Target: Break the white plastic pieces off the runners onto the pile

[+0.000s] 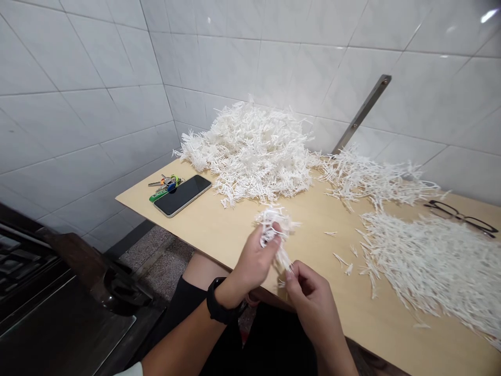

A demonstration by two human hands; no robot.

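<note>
My left hand (256, 263), with a black wristwatch (221, 303) on its wrist, is shut on a small clump of white bristly strands (272, 225). My right hand (309, 297) sits just below and to the right, its fingertips pinching strands that hang from the clump. Both hands are above the near edge of a light wooden board (313, 219). Around them lie a large heap of white strands (246, 154), a looser heap (376, 180), and a broad spread (430, 266). Loose bits lie between them.
A black smartphone (182, 195) and a bunch of keys (168, 183) lie at the board's far left. Dark-framed glasses (460, 216) rest at the right. White tiled walls and a metal bracket (362, 114) stand behind. A dark appliance occupies the lower left.
</note>
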